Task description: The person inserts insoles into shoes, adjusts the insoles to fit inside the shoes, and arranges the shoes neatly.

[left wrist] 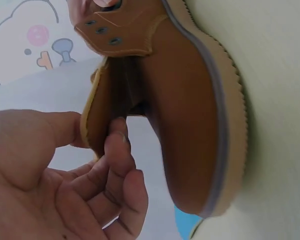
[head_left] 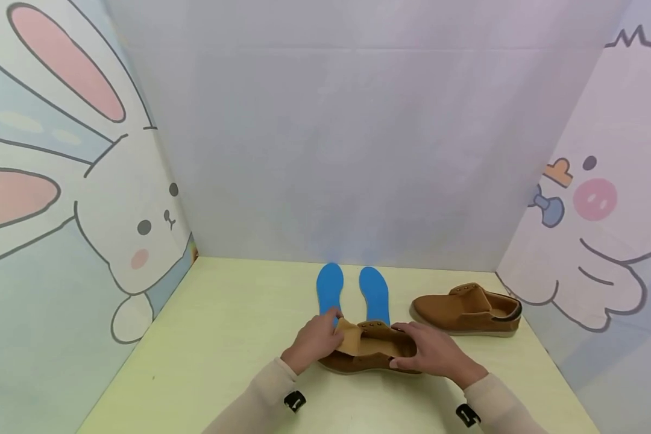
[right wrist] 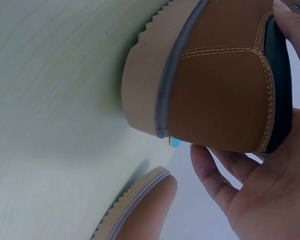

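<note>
A brown lace-up shoe without laces lies between both hands, toe to the left. My left hand pinches its tan tongue between thumb and fingers, folding it forward away from the opening. At the heel end, my right hand grips the shoe, its thumb on the near side of the collar and its fingers around the far side and back. The dark heel lining shows beside the right palm. Two blue insoles, a left one and a right one, lie behind the shoe, which hides their near ends.
The second brown shoe stands to the right on the pale yellow tabletop, toe pointing left. A plain back wall and cartoon-printed side panels, with a rabbit on the left, enclose the table.
</note>
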Demonstrator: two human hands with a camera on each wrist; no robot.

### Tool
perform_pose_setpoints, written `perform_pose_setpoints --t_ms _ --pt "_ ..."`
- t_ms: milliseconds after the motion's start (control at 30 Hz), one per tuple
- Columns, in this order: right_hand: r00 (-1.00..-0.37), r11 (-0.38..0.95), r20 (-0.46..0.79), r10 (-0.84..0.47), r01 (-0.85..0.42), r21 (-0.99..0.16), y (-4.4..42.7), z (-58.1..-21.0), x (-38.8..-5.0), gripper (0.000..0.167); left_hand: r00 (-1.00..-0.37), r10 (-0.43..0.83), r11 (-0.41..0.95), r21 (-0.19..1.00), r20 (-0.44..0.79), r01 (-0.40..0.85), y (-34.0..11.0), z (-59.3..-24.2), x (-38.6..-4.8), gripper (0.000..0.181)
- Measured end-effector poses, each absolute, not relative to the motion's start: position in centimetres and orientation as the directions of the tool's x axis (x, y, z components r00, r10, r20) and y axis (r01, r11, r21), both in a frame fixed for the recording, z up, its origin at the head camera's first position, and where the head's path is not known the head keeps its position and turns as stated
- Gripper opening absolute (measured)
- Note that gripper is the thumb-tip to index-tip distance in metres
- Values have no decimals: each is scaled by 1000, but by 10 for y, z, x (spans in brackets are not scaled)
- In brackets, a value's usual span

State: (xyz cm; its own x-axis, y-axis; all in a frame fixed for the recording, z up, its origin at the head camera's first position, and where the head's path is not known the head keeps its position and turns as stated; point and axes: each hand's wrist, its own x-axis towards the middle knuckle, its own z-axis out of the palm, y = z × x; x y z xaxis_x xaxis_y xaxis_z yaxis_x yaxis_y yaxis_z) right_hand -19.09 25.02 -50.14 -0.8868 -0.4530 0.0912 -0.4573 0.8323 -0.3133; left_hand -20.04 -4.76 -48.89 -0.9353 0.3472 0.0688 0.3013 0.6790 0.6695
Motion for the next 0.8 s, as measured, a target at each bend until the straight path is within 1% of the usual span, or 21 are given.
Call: perform_pose_setpoints --t_ms 133,267,333,433,533,600,667,733,800 --pt "-893 833 93 -441 -445 -329 251 -509 -191 87 -941 340 675 698 -9 238 -55 -497 -199 35" --pt "-891 825 108 -441 -450 -342 250 -516 -191 84 -951 305 680 710 -44 185 -58 -503 -197 39" --pt "-890 822 106 -444 -451 -349 249 -517 -191 85 -956 293 692 698 -36 185 -58 -505 -196 40" --pt "-889 812 93 -448 -448 -374 250 -518 -192 86 -961 277 756 621 -16 207 -54 -506 -196 46" --pt "-889 801 84 -450 -443 -403 251 -517 -194 88 -963 267 829 502 29 245 -48 -506 -198 54" --pt "-891 796 80 -447 -437 -418 252 -516 -195 88 -951 303 844 446 61 298 -43 -506 -200 58" --pt "-894 795 76 -441 -428 -429 252 -516 -196 90 -912 396 820 404 111 405 -39 -507 -202 53" --pt "-895 792 72 -440 -424 -440 251 -516 -196 91 -853 498 767 380 158 518 -35 -507 -203 46" --pt "-896 790 66 -439 -420 -447 250 -517 -196 93 -795 570 706 373 206 602 -34 -508 -203 38"
